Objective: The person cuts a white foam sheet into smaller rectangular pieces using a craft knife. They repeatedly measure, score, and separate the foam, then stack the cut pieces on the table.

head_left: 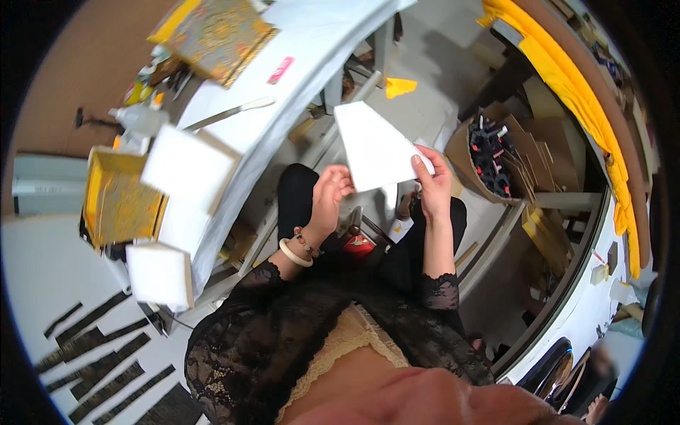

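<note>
A white four-sided panel (375,147) with slanting edges is held up over my lap. My right hand (433,180) pinches its right corner, thumb on the near face and fingers at the edge. Beside the panel's lower left edge is my left hand (331,190), its fingers loosely bent and slightly apart. The fingertips come up to the edge; whether they touch it is unclear. A pale bangle (295,253) and a beaded bracelet circle my left wrist.
On the white-covered table to the left lie white blocks (185,164), gold-patterned pieces (212,35), a knife-like tool (230,113) and a pink tag (281,70). A cardboard box (467,152) of dark items stands right. Yellow cloth (595,113) drapes the far right edge.
</note>
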Available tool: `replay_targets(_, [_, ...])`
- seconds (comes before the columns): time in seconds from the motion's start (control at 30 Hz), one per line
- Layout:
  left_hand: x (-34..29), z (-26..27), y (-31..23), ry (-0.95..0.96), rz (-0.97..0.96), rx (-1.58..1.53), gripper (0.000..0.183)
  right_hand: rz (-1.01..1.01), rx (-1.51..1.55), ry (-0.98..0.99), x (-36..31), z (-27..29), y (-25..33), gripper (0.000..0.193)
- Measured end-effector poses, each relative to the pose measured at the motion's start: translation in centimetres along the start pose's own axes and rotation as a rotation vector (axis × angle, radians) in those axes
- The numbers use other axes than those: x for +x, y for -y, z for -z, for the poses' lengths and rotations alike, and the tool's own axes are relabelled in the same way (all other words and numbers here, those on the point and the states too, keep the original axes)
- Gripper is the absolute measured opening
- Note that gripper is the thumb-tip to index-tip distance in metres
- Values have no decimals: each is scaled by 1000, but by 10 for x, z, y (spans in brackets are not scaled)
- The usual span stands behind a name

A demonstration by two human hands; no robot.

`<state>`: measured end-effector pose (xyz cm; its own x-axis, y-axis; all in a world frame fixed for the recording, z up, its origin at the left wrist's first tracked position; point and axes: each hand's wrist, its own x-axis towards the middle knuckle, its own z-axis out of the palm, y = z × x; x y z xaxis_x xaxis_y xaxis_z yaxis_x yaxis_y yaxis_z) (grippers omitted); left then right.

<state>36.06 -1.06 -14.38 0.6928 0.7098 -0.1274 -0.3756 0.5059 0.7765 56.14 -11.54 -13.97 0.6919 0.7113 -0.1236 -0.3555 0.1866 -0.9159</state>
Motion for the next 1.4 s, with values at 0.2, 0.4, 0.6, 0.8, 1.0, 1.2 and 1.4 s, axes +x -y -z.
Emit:
replay_targets(0.2, [-63,7,-65,-169,-398,407,49,326,-169,333,-66,-84,-7,18])
replay_targets(0.4, [-137,45,-119,-306,-569,818,34,79,-467,747,-122,-142,21,29])
replay_targets(0.6, [-161,79,-148,-539,-602,740,29,244,-543,758,-106,-166,12,29])
replay_targets(0.8, [-135,139,-200,-877,-829,814,30,425,-322,388,-30,-227,-10,41])
replay_targets(1.0, [-87,162,-222,-1028,-850,987,39,476,-693,487,39,-301,-31,45])
replay_targets(1.2, [-63,133,-258,-822,-902,1733,53,487,-666,576,59,-328,-41,42])
replay_targets(1.4, [-41,107,-281,-706,-621,1972,83,459,-538,616,60,-333,-55,32])
